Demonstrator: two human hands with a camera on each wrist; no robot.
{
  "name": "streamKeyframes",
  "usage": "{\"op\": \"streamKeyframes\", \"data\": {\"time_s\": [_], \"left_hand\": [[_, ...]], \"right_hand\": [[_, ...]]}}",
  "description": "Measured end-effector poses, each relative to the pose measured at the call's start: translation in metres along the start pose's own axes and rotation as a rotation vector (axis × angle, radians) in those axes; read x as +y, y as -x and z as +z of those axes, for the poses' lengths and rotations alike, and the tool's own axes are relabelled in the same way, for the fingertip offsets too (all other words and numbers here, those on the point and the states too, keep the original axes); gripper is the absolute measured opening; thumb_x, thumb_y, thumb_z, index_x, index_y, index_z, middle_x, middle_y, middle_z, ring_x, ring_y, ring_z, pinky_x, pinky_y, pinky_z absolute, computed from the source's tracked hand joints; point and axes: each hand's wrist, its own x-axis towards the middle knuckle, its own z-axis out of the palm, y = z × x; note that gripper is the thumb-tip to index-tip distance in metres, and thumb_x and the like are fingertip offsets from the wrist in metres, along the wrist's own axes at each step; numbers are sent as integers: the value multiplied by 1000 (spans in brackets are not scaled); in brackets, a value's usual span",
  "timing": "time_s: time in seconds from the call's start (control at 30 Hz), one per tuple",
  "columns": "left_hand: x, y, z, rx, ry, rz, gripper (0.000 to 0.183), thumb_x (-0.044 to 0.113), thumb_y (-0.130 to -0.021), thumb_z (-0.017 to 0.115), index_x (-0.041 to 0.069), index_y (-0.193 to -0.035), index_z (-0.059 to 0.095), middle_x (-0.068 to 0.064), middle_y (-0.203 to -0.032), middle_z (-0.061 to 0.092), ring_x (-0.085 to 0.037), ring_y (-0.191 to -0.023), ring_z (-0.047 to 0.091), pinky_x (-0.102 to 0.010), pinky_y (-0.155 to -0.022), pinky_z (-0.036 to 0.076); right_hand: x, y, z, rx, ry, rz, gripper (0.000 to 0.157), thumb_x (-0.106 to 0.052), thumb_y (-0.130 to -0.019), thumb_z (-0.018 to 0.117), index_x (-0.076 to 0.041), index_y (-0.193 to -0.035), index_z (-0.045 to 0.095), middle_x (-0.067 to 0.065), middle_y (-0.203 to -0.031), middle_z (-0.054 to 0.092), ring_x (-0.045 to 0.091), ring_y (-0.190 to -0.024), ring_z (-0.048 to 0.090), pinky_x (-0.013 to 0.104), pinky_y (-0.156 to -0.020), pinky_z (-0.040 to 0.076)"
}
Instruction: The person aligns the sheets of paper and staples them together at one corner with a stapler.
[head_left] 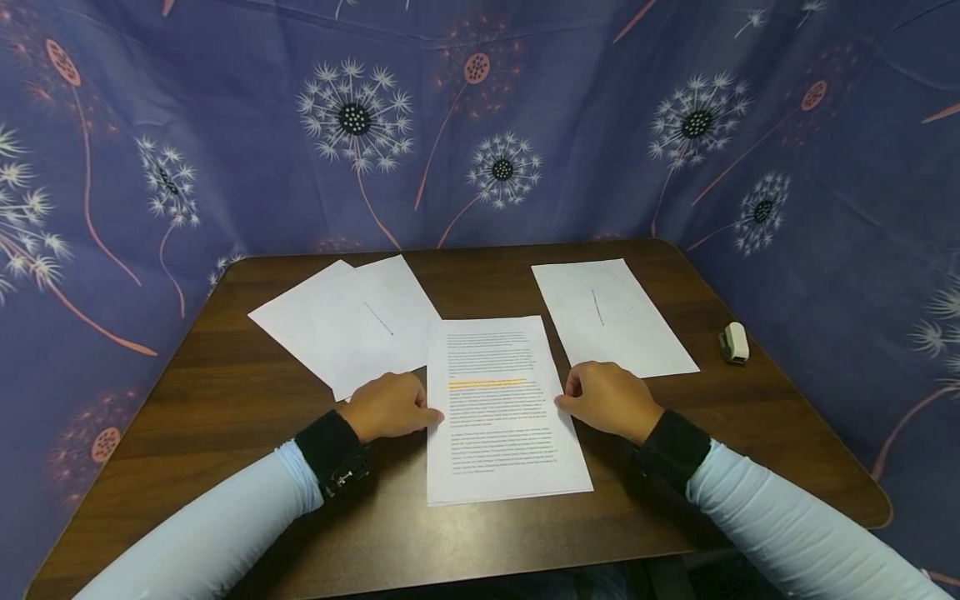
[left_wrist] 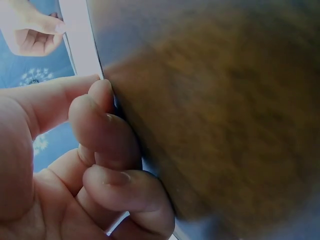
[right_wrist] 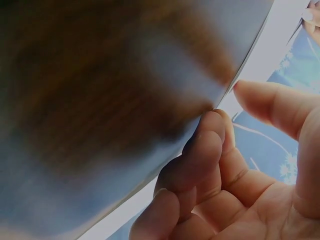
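A printed sheet of paper (head_left: 495,450) with an orange highlighted band lies at the centre of the desk; a second edge shows along its bottom. My left hand (head_left: 392,407) pinches its left edge, thumb on top and the other fingers curled below. On the opposite side, the right hand (head_left: 609,402) pinches the right edge at about the same height. Close up, the left wrist view has the left thumb and index finger (left_wrist: 102,90) meeting at the paper's edge. The right thumb (right_wrist: 265,100) is at the edge in the right wrist view, fingers curled beneath.
Two overlapping white sheets (head_left: 375,321) lie at the back left, the upper one marked with a short dark line. Another white sheet (head_left: 615,321) with a similar line is at the back right. A small white-and-dark stapler-like object (head_left: 735,342) stands near the desk's (head_left: 795,467) right edge.
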Motion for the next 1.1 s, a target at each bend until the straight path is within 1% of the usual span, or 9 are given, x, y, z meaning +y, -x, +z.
{"op": "streamKeyframes", "data": {"time_s": [0.13,0.23,0.37,0.5,0.7,0.83,0.93,1.0,1.1], "left_hand": [[-2,2,-2,-2,17,18,23,37,-90,78,19,-77,77,-2,-58,59,-16,-47,47,-26,-41,28],[-8,4,-12,12,40,42,26,39,-92,75,19,-76,77,0,-59,60,-16,-49,48,-26,-42,29],[-18,5,-37,89,38,62,37,42,-95,69,14,-71,74,3,-54,54,-15,-50,48,-27,-44,30],[-30,5,-63,161,38,51,39,41,-96,67,10,-72,70,4,-57,51,-14,-53,48,-29,-48,36],[-54,4,-85,209,22,-11,35,41,-96,67,7,-95,70,-7,-86,68,-22,-73,61,-35,-62,48],[-71,2,-92,231,17,-60,55,44,-96,65,-6,-121,66,-22,-115,71,-36,-100,68,-46,-83,55],[-80,1,-97,246,36,-101,70,47,-96,64,-13,-133,58,-30,-130,64,-45,-119,63,-56,-98,51],[-85,-1,-100,264,48,-121,74,49,-95,65,-16,-130,58,-33,-128,63,-48,-120,60,-57,-99,50],[-92,-4,-102,278,61,-168,66,52,-93,66,-12,-109,64,-29,-107,63,-43,-103,61,-49,-85,51]], "right_hand": [[-2,0,-1,8,2,-8,23,-33,-89,78,-18,-76,66,0,-63,56,19,-56,52,31,-48,35],[-7,-4,-4,19,-6,-13,23,-33,-91,76,-17,-77,67,0,-62,56,19,-56,52,30,-47,36],[-18,-14,-12,53,-11,-48,22,-33,-92,73,-16,-79,68,0,-62,57,19,-56,52,30,-47,36],[-35,-27,-22,75,5,-90,20,-34,-93,71,-16,-85,71,-1,-65,58,18,-57,53,31,-49,37],[-67,-49,-28,80,44,-142,27,-38,-93,70,-13,-101,75,-2,-75,67,18,-63,58,33,-54,44],[-87,-65,-27,95,56,-162,35,-41,-92,70,-12,-110,75,2,-97,75,20,-75,65,36,-62,50],[-102,-78,-24,91,61,-164,40,-42,-92,69,-10,-116,75,7,-112,76,24,-89,69,43,-72,56],[-111,-86,-23,70,54,-160,42,-41,-93,69,-7,-117,74,9,-115,75,25,-94,70,45,-78,57],[-124,-100,-20,63,44,-152,41,-42,-93,69,-7,-114,73,8,-112,73,23,-94,67,45,-79,56]]}}
